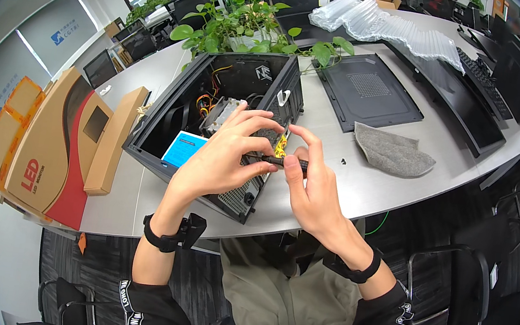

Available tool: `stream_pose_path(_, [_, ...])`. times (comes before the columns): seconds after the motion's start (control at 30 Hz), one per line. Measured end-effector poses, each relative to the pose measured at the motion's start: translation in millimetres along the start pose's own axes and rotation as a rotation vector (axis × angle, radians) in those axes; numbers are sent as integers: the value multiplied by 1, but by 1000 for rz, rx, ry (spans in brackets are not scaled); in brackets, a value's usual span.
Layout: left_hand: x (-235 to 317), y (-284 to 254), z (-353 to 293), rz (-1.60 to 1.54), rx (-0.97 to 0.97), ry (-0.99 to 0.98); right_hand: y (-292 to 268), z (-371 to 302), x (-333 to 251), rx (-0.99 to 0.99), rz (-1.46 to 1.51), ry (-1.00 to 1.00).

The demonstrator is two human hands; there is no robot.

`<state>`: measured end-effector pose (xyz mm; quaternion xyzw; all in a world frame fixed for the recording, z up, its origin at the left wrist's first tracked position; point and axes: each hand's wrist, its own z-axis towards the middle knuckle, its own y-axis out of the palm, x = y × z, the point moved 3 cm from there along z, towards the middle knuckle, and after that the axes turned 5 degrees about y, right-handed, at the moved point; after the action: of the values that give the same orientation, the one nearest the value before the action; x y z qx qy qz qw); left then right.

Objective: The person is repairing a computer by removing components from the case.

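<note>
An open black computer case (171, 110) lies on its side on the grey table (370, 184), with coloured cables and a cooler inside. My left hand (228, 151) and my right hand (310, 183) meet over the case's near right corner. Both pinch a thin black screwdriver (286, 161) held level between them. A small yellow part (282, 144) shows just behind the fingers. A blue and white card (183, 148) lies inside the case, left of my left hand.
The case's black side panel (369, 91) lies flat to the right, with a grey cloth (394, 152) nearer me. Cardboard boxes (56, 147) stand at the left. A leafy plant (246, 24), bubble wrap (386, 24), monitors (474, 106) and a keyboard (484, 78) lie beyond. Office chairs (469, 285) flank my knees.
</note>
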<state>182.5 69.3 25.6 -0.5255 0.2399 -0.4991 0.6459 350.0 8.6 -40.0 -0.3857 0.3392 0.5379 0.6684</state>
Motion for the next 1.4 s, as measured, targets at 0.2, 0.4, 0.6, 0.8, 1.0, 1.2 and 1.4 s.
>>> stream_pose_path(0.2, [5,-13,-2,-145,39,-47,7,-1,17,-23,135,26])
stream_pose_path(0.4, [11,-18,-30,127,93,-214,5,-6,19,-73,123,146])
stream_pose_path(0.6, [33,-20,-22,431,108,-155,13,-8,20,67,91,-73])
stream_pose_path(0.8, [37,-19,-15,559,29,-112,6,-5,16,35,78,79])
stream_pose_path(1.0, [35,-16,-11,569,27,-135,8,-6,18,18,112,-12])
stream_pose_path(1.2, [37,-13,-10,594,20,-109,3,-3,18,-60,168,102])
stream_pose_path(1.4, [40,-11,-5,566,29,-107,0,-5,20,23,204,-4])
